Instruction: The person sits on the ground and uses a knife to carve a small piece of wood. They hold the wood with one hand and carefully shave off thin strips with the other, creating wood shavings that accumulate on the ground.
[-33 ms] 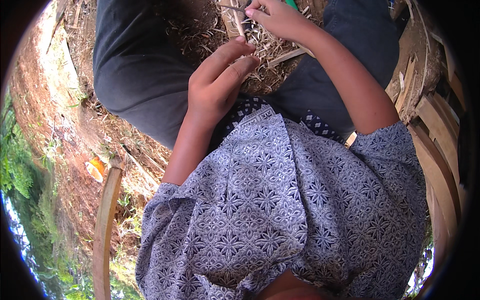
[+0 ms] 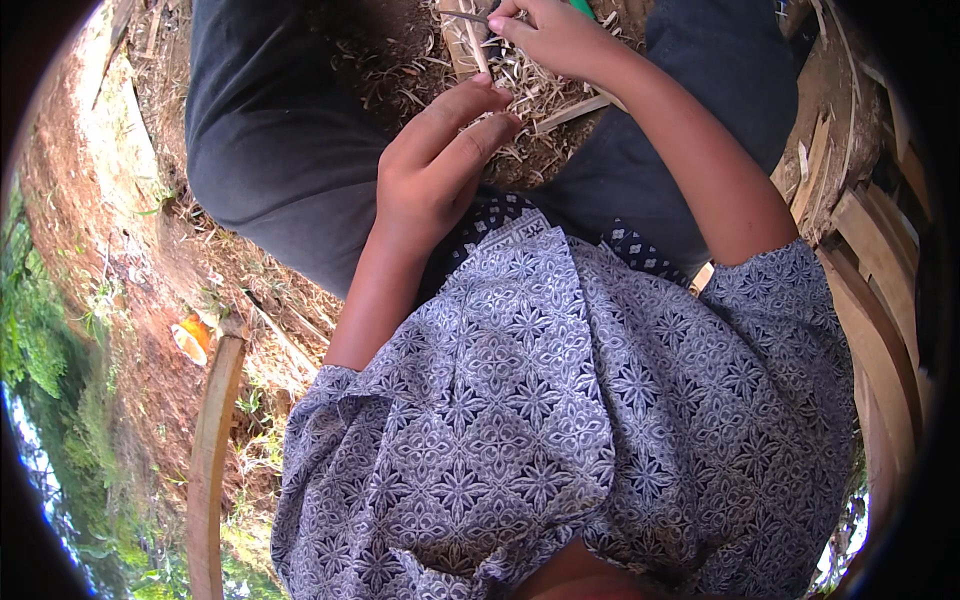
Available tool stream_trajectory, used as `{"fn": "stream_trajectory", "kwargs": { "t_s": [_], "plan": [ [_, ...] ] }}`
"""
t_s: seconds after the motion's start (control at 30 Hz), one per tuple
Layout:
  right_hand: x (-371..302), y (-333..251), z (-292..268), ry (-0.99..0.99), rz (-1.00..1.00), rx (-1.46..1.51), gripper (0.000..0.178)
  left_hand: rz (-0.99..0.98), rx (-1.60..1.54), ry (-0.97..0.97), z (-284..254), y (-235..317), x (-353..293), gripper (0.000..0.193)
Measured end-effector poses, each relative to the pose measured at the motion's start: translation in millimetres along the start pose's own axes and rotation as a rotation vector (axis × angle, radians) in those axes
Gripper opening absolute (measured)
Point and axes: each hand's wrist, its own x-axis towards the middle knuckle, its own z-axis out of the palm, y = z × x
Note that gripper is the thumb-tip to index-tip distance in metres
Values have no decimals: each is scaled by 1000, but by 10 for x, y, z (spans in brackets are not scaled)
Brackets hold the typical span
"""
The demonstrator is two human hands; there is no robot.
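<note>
Nothing has visibly shifted since a moment ago. The person's right hand (image 2: 560, 40) is closed on a dark knife (image 2: 462, 15), its blade lying across a pale wooden stick (image 2: 477, 50) between the knees. Left hand (image 2: 435, 170) fingertips touch the stick's near end; whether they pinch it, I can't tell. I'd keep those fingertips clear of the edge and shave thinly, with light, even strokes.

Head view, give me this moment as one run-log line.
left hand: touching pale wood strip, grip unclear | right hand: holding thin dark tool, crossing strip in view | wood shavings: scattered between dark trouser legs
</note>
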Motion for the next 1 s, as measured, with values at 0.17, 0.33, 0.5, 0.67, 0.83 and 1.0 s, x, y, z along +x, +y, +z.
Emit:
{"fn": "stream_trajectory", "kwargs": {
  "t_s": [0.17,0.33,0.5,0.67,0.83,1.0],
  "plan": [
    [347,468,149,116,73,-111,23,24,0,-17,23,-22,25,25],
    [404,325,109,160,137,-79,21,15,47,30,65,-114,9,23],
    [152,305,40,18,12,-19,21,12,45,26,35,-68,-12,23],
    [338,193,48,36,144,-114,20,1,10,63,61,-63,0,25],
    [467,333,80,203,191,-118,23,-102,-112,254,17,-104,-20,18],
    [602,421,41,402,323,68,23,-436,-499,684,-394,-148,67,19]
  ]
}}
